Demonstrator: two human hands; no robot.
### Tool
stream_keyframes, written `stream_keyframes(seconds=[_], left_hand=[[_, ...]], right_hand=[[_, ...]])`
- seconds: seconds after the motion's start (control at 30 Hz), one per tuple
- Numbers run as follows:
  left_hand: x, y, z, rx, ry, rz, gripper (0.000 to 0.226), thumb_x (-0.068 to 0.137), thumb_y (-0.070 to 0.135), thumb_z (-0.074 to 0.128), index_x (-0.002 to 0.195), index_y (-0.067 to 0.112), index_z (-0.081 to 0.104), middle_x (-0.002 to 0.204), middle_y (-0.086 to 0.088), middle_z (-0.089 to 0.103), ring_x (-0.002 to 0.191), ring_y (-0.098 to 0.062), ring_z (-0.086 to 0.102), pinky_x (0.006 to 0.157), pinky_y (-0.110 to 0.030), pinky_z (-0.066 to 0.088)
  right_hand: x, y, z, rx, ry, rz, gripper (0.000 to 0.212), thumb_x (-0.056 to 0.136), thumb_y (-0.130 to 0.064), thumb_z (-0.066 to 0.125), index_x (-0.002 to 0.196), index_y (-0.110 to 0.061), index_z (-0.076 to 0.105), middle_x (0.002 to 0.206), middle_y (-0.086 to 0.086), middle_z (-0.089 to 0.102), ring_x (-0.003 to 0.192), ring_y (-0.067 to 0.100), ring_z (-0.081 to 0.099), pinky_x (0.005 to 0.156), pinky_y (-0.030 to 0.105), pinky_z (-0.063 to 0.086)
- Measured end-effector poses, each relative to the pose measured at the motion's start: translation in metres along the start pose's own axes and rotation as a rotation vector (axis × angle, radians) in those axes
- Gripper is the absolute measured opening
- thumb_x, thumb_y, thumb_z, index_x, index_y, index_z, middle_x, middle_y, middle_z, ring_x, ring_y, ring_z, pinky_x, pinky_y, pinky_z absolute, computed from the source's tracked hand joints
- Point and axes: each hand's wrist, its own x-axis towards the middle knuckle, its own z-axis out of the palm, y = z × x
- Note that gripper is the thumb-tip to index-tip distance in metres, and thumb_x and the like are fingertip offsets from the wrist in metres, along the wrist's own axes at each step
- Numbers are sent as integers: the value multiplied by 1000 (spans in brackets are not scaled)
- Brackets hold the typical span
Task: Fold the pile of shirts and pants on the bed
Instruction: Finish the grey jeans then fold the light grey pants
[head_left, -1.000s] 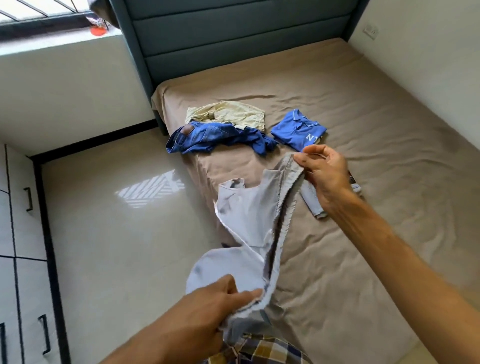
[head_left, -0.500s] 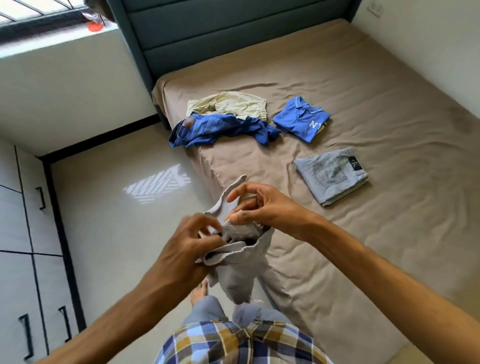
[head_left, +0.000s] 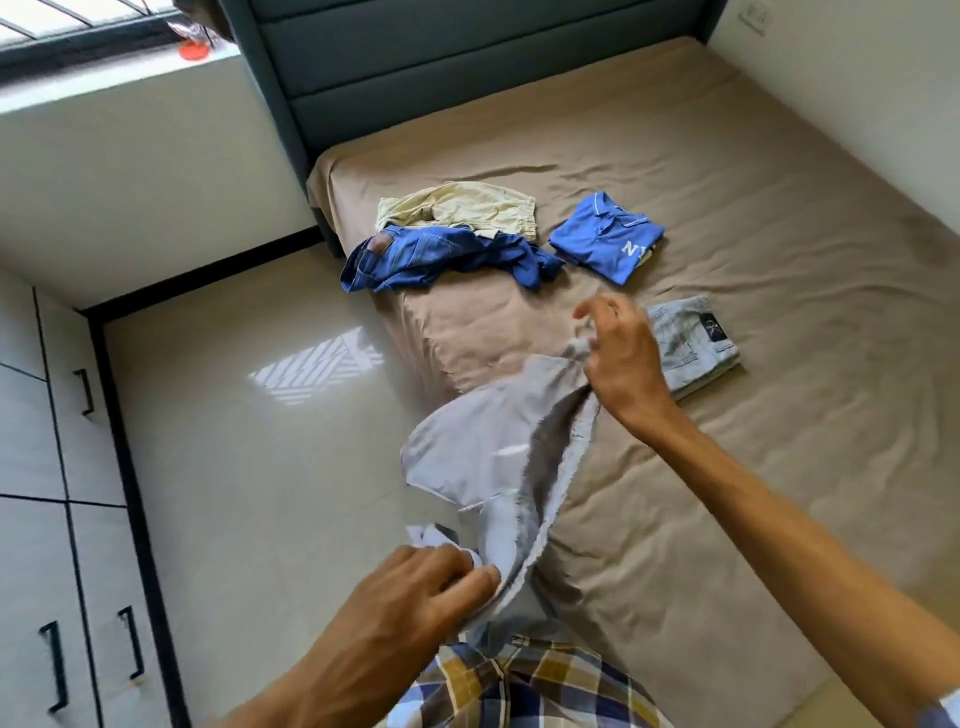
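Both hands, left hand (head_left: 415, 587) and right hand (head_left: 621, 358), now pinch the grey garment (head_left: 483, 457), re-stretched from bunched toward 1 o'clock; ready for laying flat.

Tan bed (head_left: 727, 218): cream shorts (head_left: 462, 208), blue jeans (head_left: 431, 254), folded blue shirt (head_left: 605, 236), folded grey jeans (head_left: 691, 348).

Half a second ago the pale grey garment (head_left: 483, 457) was bunched into a small wad between both hands over the edge of the bed; now it is drawn out long, stretched from about 7 o'clock to 1 o'clock. The right hand (head_left: 621, 358) has been carried up and away toward 1 o'clock and now overlaps the near corner of the folded grey jeans (head_left: 693, 343), with the upper end of the cloth pinched. The left hand (head_left: 415, 597) has been pulled down toward 7 o'clock, closed on the lower end.
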Motion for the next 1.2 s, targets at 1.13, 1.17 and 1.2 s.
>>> stream_keyframes(seconds=[1.13,1.17,1.2], left_hand=[[18,-90,-10,-562,66,-225,29,96,20,66,119,38,67,109,23,71,96,-4,71,77,-23,59],[22,-100,-7,-574,8,-240,26,98,25,63,118,40,66,109,23,71,97,-3,71,78,-25,59],[26,-109,-2,-592,-63,-252,27,98,24,63,116,44,65,109,24,71,98,-2,70,79,-27,60]], right_hand=[[-83,2,-30,304,-692,-365,21,89,-15,66,103,-30,65,80,-10,68,70,7,64,65,32,50],[-81,2,-34,287,-732,-406,17,91,-27,71,107,-29,67,86,-10,71,74,7,66,67,29,51],[-78,1,-36,258,-750,-460,18,91,-36,74,105,-30,66,87,-9,71,74,8,65,67,27,49]])
